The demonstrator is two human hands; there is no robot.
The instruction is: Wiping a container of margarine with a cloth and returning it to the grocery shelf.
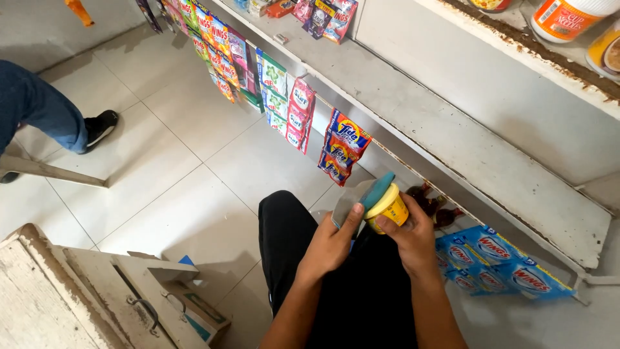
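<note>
Shop aisle, tiled floor point(194, 161): right hand point(413, 239) grips yellow tub point(389, 208); left hand point(332, 242) pinches grey cloth point(352, 199); loosened grip risks dropping tub.

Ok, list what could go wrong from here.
The small yellow tub is held only by the fingertips of both hands, left hand and right hand, above the tiled floor; it could slip and fall. An elbow might also brush the hanging sachet strips beside the shelf edge.

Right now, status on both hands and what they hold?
Left hand grips a grey cloth. Right hand holds a small yellow tub with a teal lid. Hanging sachet strips near, not touching.
</note>
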